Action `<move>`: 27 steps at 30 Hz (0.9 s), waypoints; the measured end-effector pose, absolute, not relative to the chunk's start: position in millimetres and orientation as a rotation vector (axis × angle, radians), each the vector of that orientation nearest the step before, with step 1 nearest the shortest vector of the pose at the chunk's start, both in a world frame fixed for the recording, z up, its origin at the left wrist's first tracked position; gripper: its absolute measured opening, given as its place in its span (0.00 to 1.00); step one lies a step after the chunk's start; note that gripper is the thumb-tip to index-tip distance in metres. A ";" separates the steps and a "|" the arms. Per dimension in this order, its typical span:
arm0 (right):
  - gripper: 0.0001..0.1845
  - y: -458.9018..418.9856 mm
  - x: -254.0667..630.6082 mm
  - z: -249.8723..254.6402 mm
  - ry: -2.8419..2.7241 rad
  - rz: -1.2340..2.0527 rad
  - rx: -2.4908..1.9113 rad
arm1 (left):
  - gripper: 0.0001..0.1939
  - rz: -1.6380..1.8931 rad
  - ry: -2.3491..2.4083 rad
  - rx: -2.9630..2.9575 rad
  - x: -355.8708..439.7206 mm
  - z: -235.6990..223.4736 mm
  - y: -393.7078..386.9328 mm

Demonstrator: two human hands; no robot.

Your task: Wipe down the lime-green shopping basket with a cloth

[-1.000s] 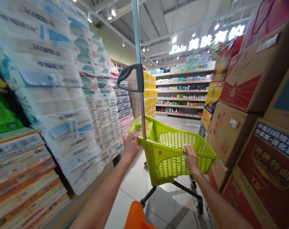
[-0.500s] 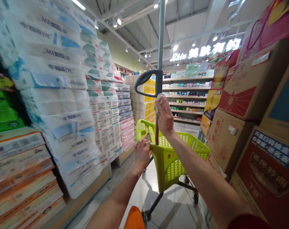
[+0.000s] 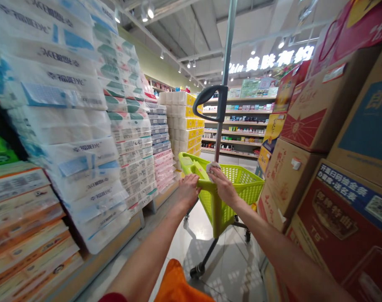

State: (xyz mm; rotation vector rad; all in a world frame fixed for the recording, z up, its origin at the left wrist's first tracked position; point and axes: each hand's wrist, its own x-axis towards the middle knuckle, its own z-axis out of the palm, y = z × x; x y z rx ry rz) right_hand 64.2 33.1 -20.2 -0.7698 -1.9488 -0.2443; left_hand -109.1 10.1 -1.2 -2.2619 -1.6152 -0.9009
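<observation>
A lime-green plastic shopping cart (image 3: 238, 191) on black wheels stands in the aisle ahead of me. A grey metal pole (image 3: 224, 84) with a dark grey handle (image 3: 210, 98) rises from its near rim. My left hand (image 3: 188, 189) grips the cart's near rim, fingers curled over it. Just to its right, my right hand (image 3: 221, 184) is closed on a small white cloth (image 3: 212, 167), pressed against the base of the pole at the rim.
Tall stacks of tissue-paper packs (image 3: 84, 121) line the left side of the aisle. Brown and red cardboard boxes (image 3: 323, 138) are piled on the right. Stocked shelves (image 3: 241, 126) cross the far end. An orange thing (image 3: 178, 285) shows at the bottom edge.
My right hand went from the cart's side wall up the pole, then back down to the pole's base at the rim. The cart has swung relative to me, and my left hand stayed on the rim.
</observation>
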 end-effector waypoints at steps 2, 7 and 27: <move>0.21 26.5 71.4 -30.9 -1.909 -0.116 -0.798 | 0.17 -0.934 -1.599 -2.232 -95.3 -5.2 3.7; 0.19 -1.3 86.6 -42.2 -1.638 0.146 -0.897 | 0.21 -0.968 -1.428 -2.333 -78.1 -6.0 -1.7; 0.23 -42.7 127.3 -14.0 -1.656 -0.056 -1.070 | 0.29 -0.799 -1.416 -2.488 -52.2 0.7 19.1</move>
